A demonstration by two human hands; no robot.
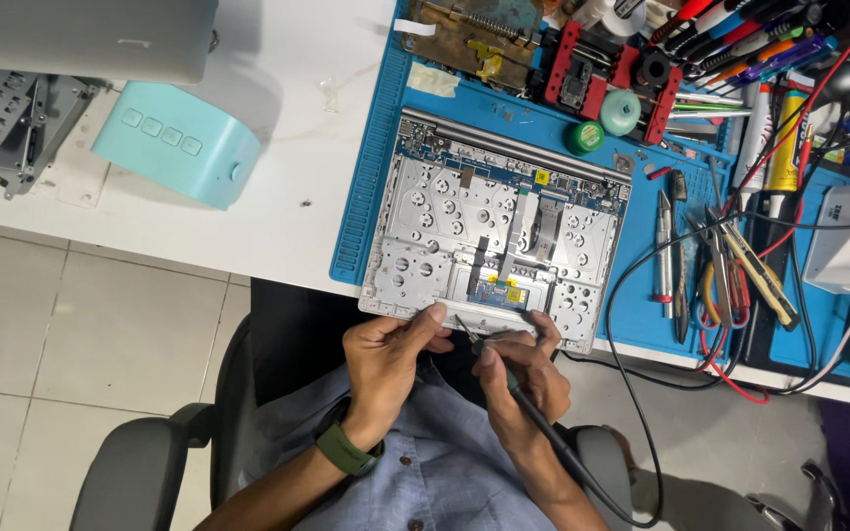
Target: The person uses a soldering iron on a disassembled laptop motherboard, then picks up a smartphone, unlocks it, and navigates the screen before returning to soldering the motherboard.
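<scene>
The scene is evenly and brightly lit from above. Soft shadows are cast beside the mint box (177, 141) on the white table (277, 118). Mild glare is seen on the floor tiles (71, 334). Focus is held sharp across the blue mat (371, 167); slight wide-angle bending is noticed toward the edges.

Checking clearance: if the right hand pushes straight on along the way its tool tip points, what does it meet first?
Probably the left hand's thumb, just beyond the tip of the thin black corded tool held by the right hand, at the near edge of the opened silver laptop chassis. Depth is unclear.
</scene>
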